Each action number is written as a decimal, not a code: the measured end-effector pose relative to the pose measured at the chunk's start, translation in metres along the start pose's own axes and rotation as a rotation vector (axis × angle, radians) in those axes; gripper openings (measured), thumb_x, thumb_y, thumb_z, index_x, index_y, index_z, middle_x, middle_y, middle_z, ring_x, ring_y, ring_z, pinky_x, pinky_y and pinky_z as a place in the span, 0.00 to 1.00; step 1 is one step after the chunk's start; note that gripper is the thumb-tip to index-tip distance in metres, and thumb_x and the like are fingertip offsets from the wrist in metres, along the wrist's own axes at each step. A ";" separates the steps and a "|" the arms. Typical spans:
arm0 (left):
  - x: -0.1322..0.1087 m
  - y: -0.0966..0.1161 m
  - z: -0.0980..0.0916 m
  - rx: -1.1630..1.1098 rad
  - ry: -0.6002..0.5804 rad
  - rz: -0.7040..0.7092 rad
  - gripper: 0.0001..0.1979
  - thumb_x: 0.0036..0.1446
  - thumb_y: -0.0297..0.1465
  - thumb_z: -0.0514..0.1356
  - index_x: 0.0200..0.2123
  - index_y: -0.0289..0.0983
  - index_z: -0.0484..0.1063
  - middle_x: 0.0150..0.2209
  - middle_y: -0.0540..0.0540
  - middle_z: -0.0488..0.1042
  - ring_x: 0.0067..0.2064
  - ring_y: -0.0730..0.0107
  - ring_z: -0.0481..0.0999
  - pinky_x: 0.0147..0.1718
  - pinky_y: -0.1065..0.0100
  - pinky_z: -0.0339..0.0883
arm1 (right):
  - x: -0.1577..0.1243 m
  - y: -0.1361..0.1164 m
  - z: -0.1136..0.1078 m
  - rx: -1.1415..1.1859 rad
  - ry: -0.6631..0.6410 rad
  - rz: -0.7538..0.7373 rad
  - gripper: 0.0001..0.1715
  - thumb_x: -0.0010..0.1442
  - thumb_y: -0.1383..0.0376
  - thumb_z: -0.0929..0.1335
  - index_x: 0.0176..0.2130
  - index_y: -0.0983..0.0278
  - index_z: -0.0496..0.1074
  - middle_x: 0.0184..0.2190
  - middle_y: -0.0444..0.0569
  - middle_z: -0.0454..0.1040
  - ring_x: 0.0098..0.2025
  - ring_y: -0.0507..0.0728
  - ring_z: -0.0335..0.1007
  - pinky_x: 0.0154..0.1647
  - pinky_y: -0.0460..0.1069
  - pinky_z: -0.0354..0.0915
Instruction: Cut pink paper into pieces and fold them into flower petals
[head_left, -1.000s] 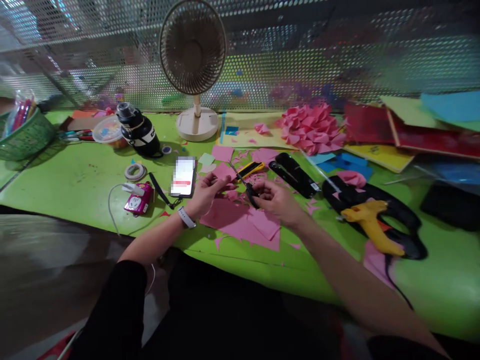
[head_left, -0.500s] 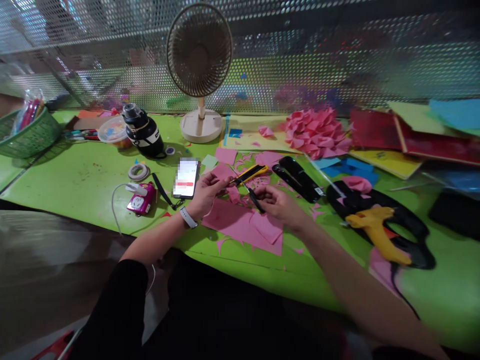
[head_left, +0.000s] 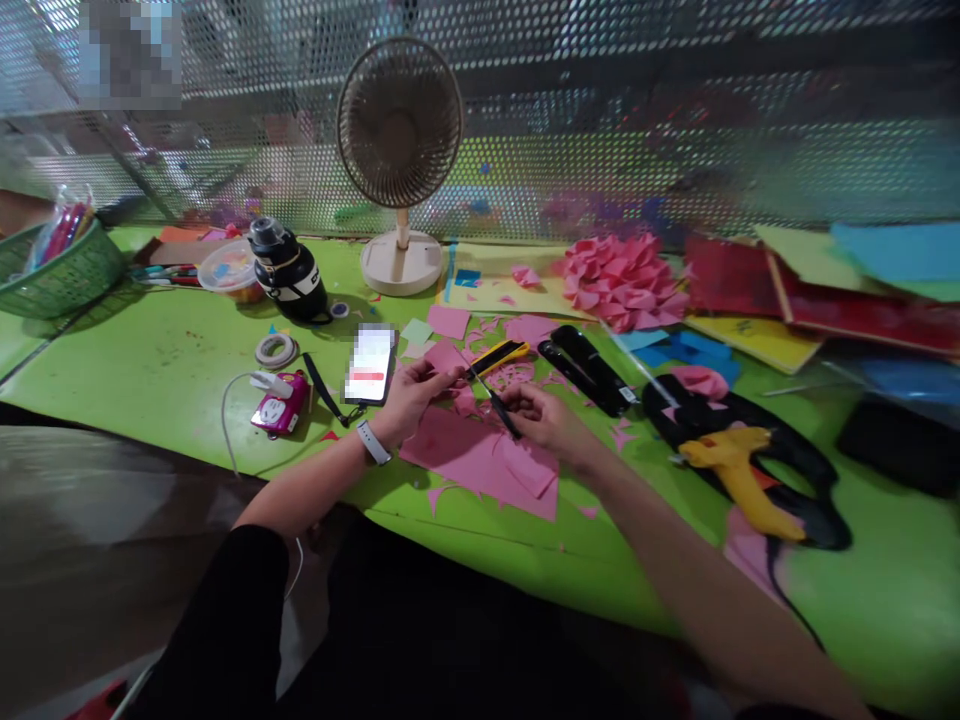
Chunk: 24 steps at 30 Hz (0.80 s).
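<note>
My right hand (head_left: 536,420) is closed around the black handle of a pair of scissors (head_left: 504,410), whose thin metal blades point up and left toward my other hand. With thumb and fingers pinched together, my left hand (head_left: 416,392) grips a small piece of pink paper (head_left: 463,400), mostly hidden by the fingers. Just beyond lies a yellow and black utility knife (head_left: 501,356) among pink paper scraps (head_left: 517,375). Larger pink sheets (head_left: 442,445) lie below my hands near the table edge. A black stapler (head_left: 585,370) is right of the knife.
A phone (head_left: 370,365), a magenta plug adapter (head_left: 281,405), a tape roll (head_left: 276,349) and a black bottle (head_left: 289,275) are leftward. A fan (head_left: 401,262) stands behind. Rightward are folded pink paper pieces (head_left: 622,280), a yellow glue gun (head_left: 742,470) and coloured sheets (head_left: 750,340).
The view has shifted slightly, so the table things sit a little lower. The scissors' blades now point more steeply up toward my left fingers. Both hands keep their grip.
</note>
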<state>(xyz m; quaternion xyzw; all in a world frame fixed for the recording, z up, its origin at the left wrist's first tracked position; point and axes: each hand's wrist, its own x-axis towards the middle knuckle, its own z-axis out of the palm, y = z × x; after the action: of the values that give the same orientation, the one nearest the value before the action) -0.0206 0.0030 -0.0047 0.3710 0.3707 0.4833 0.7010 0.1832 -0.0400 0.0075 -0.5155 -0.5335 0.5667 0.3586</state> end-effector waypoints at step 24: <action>0.001 -0.003 -0.003 0.011 -0.031 -0.047 0.24 0.37 0.39 0.76 0.34 0.31 0.76 0.31 0.47 0.79 0.32 0.73 0.79 0.33 0.69 0.73 | -0.001 0.002 -0.003 -0.044 -0.082 0.029 0.26 0.47 0.47 0.75 0.36 0.63 0.72 0.31 0.47 0.73 0.30 0.54 0.65 0.27 0.48 0.61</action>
<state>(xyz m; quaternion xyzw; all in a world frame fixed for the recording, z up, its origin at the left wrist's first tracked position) -0.0218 0.0041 -0.0092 0.3735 0.3709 0.4588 0.7159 0.1863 -0.0412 0.0058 -0.5071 -0.5526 0.5806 0.3168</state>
